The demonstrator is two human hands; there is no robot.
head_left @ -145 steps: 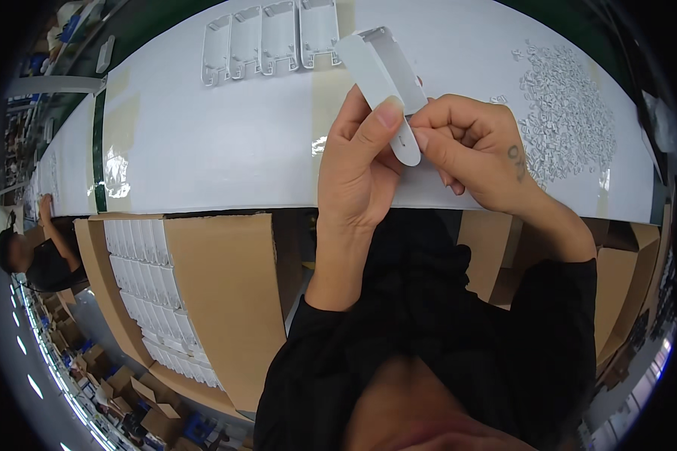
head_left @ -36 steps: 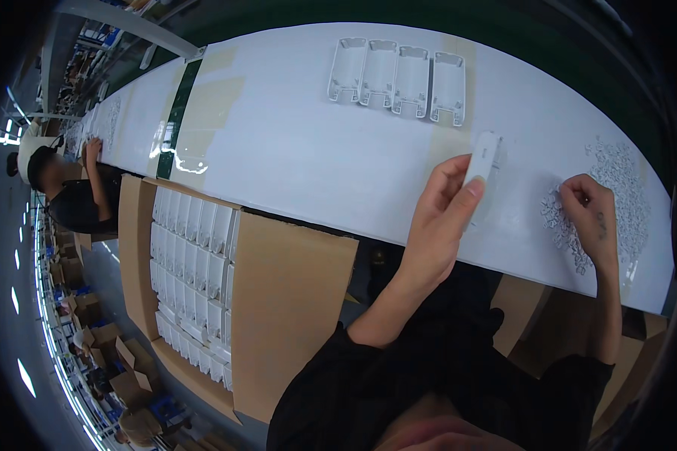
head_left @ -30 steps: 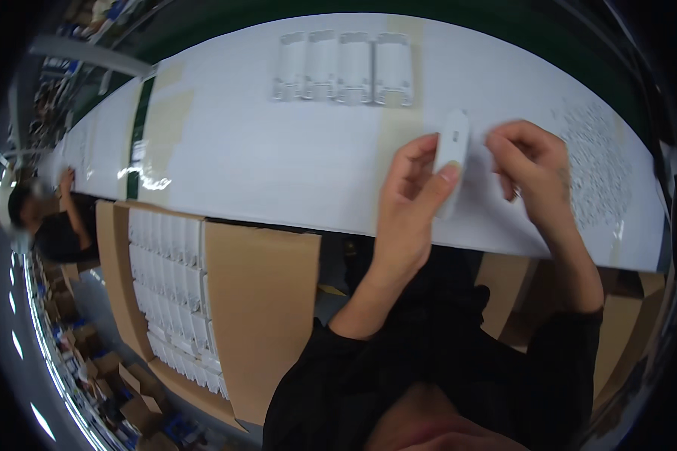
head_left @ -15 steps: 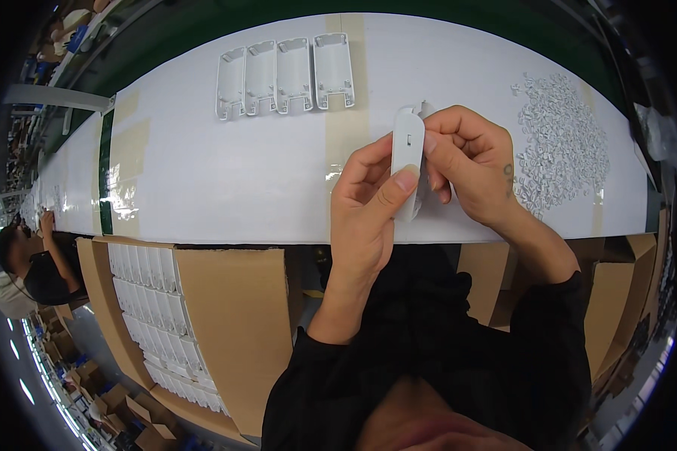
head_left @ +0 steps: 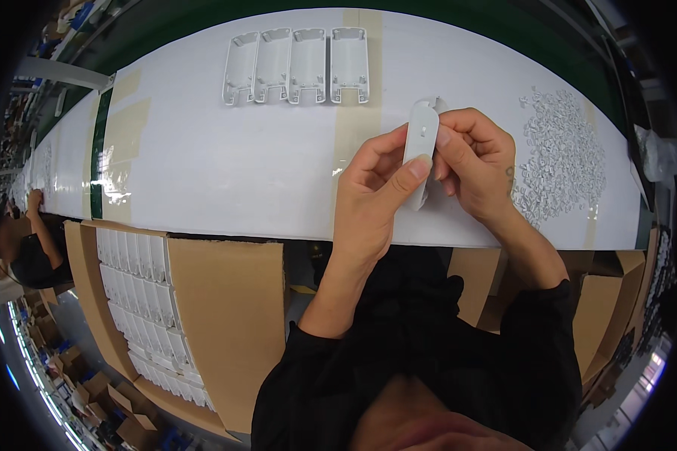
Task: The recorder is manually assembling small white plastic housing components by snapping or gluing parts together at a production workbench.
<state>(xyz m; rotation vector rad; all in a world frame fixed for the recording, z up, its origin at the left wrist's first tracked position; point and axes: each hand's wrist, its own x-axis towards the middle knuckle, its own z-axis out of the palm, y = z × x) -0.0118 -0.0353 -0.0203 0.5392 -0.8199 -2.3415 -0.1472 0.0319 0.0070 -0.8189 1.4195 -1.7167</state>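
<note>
Table (head_left: 226, 165), long and white, fills the far side of the scene, with a brown carton (head_left: 226, 301) below its near edge on the left, holding rows of white cases (head_left: 147, 289). On the table's far side stands a row of four open cases (head_left: 308, 68), the one on the right set slightly apart from the other three. At the right lies a loose pile of small clear pieces (head_left: 560, 158), nearer to the right hand (head_left: 478, 161) than to the left hand (head_left: 368, 195).

Between the two hands, above the table, is a single white case (head_left: 418, 141). The left hand closes around it from the left, thumb pressed on the near part of its narrow face, fingers behind. Its long axis runs near to far, the far end leaning a little right. The right hand comes in from the right, fingers curled, thumb and forefinger at the case's right edge, beside the far half; whether they pinch a small piece cannot be told. Just left of those fingertips, on the narrow face, sits a small slot (head_left: 423, 131).
</note>
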